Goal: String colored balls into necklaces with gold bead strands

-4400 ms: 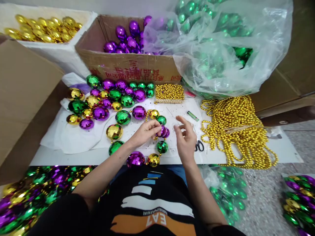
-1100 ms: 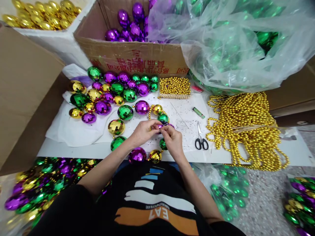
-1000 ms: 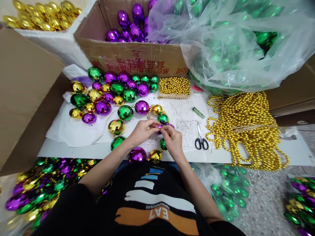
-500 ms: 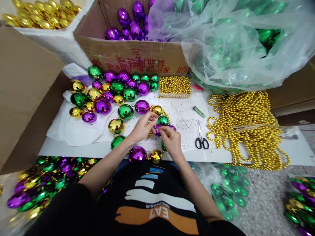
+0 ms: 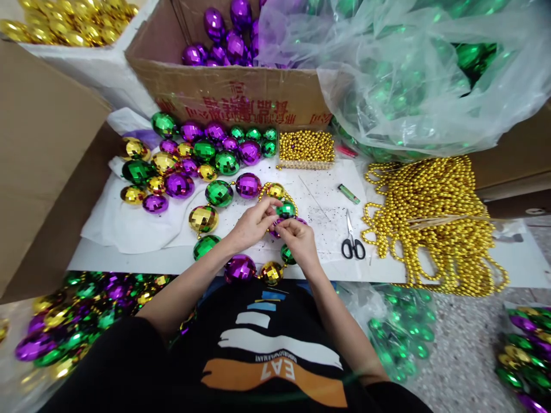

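A necklace of large shiny purple, green and gold beads (image 5: 241, 268) lies in a loop on the white-covered table, around and below my hands. Fingers bent, my left hand (image 5: 253, 225) pinches at the loop's right side, beside a green bead (image 5: 285, 210). My right hand (image 5: 300, 241) meets it there, thumb and forefinger pressed together. Whatever is between the fingertips is too small to make out. A purple bead is partly hidden behind the fingers. Close by, a strand of small gold beads (image 5: 266, 188) curves past a gold bead (image 5: 276, 190).
Black-handled scissors (image 5: 353, 248), a green lighter (image 5: 348, 194) and a heap of gold bead strands (image 5: 430, 223) lie to the right. Behind are a box of small gold beads (image 5: 306, 165) and a carton (image 5: 232, 94) of purple beads. More large beads (image 5: 179, 184) cover the left.
My fingertips have drawn closer together, the left hand shifting slightly right. The necklace stays in place; the view has tipped a little.
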The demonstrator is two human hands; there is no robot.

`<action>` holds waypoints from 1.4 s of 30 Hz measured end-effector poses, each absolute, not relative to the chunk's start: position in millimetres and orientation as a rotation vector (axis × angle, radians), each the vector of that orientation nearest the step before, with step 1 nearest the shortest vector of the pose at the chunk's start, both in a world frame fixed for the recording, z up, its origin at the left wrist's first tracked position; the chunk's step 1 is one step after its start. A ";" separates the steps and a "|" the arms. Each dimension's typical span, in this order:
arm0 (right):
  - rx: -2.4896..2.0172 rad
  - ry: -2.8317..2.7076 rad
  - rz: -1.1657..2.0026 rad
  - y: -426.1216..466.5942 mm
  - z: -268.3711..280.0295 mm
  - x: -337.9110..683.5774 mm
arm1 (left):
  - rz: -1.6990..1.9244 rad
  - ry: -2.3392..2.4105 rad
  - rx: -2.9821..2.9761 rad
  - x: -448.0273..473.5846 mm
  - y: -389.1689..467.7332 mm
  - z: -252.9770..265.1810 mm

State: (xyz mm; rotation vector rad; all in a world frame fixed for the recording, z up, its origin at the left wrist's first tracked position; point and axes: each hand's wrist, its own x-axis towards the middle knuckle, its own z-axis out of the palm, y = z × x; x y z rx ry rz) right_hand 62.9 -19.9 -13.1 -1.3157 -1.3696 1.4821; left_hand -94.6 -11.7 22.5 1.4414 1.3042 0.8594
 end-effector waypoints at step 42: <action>-1.297 -1.456 1.326 -29.4 -0.1 70.1 | 1.202 1.464 1.259 -74.2 -31.5 29.2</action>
